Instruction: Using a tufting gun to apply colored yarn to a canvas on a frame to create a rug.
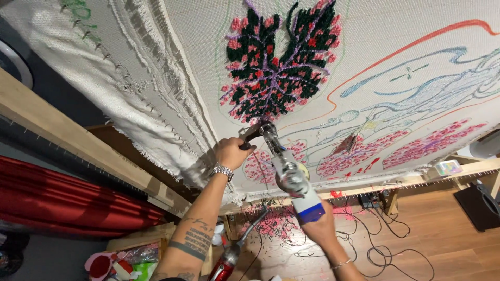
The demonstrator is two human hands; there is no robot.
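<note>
Both hands' fingers [237,148] clasp tufting gun [284,164].

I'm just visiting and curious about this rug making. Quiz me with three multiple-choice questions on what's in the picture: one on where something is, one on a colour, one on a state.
1. Where does the tufting gun point?
A. at the stretched cloth
B. at the floor
C. at the red curtain

2. What colour is the tape on the gun's lower end?
A. yellow
B. blue
C. white

3. How is the gun held?
A. one hand
B. lying unheld
C. both hands

Answers: 1 A, its tip meets the cloth below the black and pink tufted patch. 2 B, a blue band shows there. 3 C, the left hand and right hand both grip it.
</note>
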